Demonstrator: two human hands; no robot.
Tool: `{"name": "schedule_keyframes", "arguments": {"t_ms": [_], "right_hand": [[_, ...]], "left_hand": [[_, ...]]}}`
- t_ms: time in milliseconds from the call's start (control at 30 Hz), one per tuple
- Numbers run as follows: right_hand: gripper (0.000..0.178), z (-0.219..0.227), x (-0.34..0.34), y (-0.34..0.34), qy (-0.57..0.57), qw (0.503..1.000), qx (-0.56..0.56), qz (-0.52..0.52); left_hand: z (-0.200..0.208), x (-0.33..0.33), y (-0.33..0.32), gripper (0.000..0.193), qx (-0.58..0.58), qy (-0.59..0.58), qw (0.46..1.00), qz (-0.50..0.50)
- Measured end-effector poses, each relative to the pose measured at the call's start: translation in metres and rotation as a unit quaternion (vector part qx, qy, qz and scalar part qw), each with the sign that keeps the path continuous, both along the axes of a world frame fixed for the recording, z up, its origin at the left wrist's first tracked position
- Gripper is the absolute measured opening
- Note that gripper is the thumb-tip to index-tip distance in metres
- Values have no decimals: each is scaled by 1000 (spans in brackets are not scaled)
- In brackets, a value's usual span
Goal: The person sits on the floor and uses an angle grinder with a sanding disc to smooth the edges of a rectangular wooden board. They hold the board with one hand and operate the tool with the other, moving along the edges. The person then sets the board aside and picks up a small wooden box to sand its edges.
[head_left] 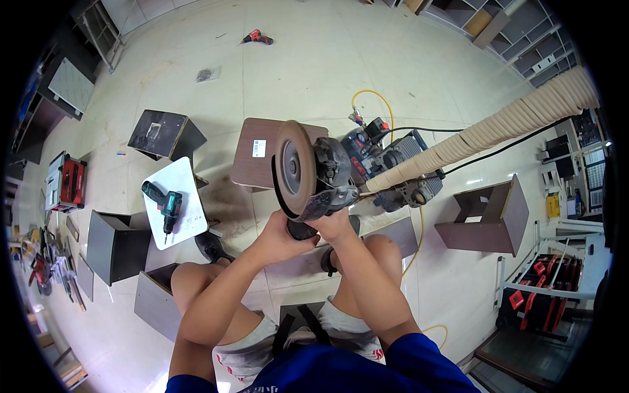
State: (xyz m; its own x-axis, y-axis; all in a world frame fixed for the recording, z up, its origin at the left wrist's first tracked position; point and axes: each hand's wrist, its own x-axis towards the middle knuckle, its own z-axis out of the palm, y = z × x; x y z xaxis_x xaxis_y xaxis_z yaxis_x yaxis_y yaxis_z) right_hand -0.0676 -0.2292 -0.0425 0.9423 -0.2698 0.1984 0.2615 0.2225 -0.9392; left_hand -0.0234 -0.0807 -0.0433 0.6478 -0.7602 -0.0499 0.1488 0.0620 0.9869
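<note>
In front of my knees, both my hands grip an angle grinder with a large round brown disc [298,171] and a black guard. My left hand [280,240] is wrapped round the black lower end of the tool. Close beside it, my right hand [334,226] closes on the same lower part, its fingers partly hidden behind the tool. The disc stands on edge, its face turned to the left. A thick beige ribbed hose [485,134] runs from the tool's right side to the upper right. Behind the disc sits a brown wood-grain panel [247,157] with a white label.
An air compressor [400,167] with a yellow hose [391,108] stands right of the grinder. Left, a green cordless drill [169,208] lies on a white board [187,226]. Several dark boxes surround me, including one at right [481,219]. A red drill [257,37] lies far off.
</note>
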Motion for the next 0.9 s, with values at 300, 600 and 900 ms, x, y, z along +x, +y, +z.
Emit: {"name": "schedule_keyframes", "arguments": {"t_ms": [300,600,900], "right_hand": [[60,11,2,4,-2,1000,30,-4],[56,13,3,6,-4,999,43,-4],[56,8,2,6,2,999,43,-9]], "left_hand": [[8,1,1,39,14,-32,999,2],[6,1,1,41,3,-5,1000,0],[11,2,3,43,21,-18,1000,4]]}}
